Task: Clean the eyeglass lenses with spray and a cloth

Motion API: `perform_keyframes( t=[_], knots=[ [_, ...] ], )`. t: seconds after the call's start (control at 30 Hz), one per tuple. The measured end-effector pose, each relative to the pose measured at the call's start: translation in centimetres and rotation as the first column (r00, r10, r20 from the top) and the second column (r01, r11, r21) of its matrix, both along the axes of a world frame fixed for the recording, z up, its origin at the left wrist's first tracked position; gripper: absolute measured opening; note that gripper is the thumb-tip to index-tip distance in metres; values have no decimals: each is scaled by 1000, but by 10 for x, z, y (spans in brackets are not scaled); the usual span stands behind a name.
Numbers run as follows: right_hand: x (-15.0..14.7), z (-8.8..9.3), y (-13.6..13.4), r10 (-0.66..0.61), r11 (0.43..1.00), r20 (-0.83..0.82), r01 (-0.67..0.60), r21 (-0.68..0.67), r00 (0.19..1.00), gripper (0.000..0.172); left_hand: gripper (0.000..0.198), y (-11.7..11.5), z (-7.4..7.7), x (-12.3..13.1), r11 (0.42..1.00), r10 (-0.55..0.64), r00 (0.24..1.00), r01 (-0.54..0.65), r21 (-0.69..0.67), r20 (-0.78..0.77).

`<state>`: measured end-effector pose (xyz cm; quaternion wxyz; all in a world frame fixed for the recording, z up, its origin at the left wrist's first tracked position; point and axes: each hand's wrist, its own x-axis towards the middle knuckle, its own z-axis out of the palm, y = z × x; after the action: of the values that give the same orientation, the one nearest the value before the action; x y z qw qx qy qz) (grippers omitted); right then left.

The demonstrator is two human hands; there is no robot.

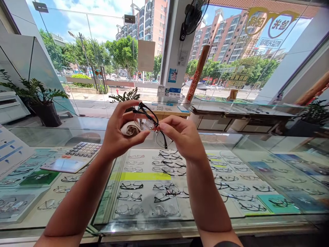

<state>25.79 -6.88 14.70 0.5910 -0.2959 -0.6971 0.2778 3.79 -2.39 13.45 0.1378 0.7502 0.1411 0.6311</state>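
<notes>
I hold a pair of black-framed glasses (pixel 147 118) up at chest height over a glass display counter (pixel 257 219). My left hand (pixel 119 132) is closed on a beige cloth (pixel 130 128), pinching it round one lens with thumb and fingers. My right hand (pixel 183 137) is closed on the other side of the frame, near the second lens. One black temple arm sticks up and back above my left fingers. Both forearms reach up from the bottom edge.
Under the counter glass lie several rows of spectacle frames (pixel 144 192) on trays. A calculator (pixel 73 158) rests on the counter at left. Potted plants (pixel 38 99) stand left and right. Shop windows, a wall fan (pixel 192 15) and more display counters lie beyond.
</notes>
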Motion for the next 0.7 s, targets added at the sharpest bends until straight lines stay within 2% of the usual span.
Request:
perform_keyframes(
  t=[0.13,0.23,0.3,0.4,0.43,0.57,0.7],
  knots=[
    [-1,0,2,-36,999,-21,37,9,999,20,80,4,-2,-1,997,-33,998,30,-66,-45],
    [-1,0,4,-100,994,-66,102,35,993,21,81,4,-1,2,999,25,1000,-25,-44,-16],
    [-1,0,5,-174,981,-102,181,66,979,21,62,-1,0,4,989,146,986,-148,14,76],
    [-2,-2,5,-245,961,-120,258,105,962,19,16,-15,2,9,941,312,934,-329,83,174],
    [-4,-2,5,-247,959,-115,260,111,962,19,14,-22,2,10,935,330,932,-345,85,150],
    [-13,-5,0,-295,935,-76,304,182,952,17,19,-43,2,21,967,246,969,-248,-54,-35],
    [-27,-8,-8,-429,849,-13,408,336,903,14,28,-44,3,28,965,197,980,-192,-178,9]
  ],
)
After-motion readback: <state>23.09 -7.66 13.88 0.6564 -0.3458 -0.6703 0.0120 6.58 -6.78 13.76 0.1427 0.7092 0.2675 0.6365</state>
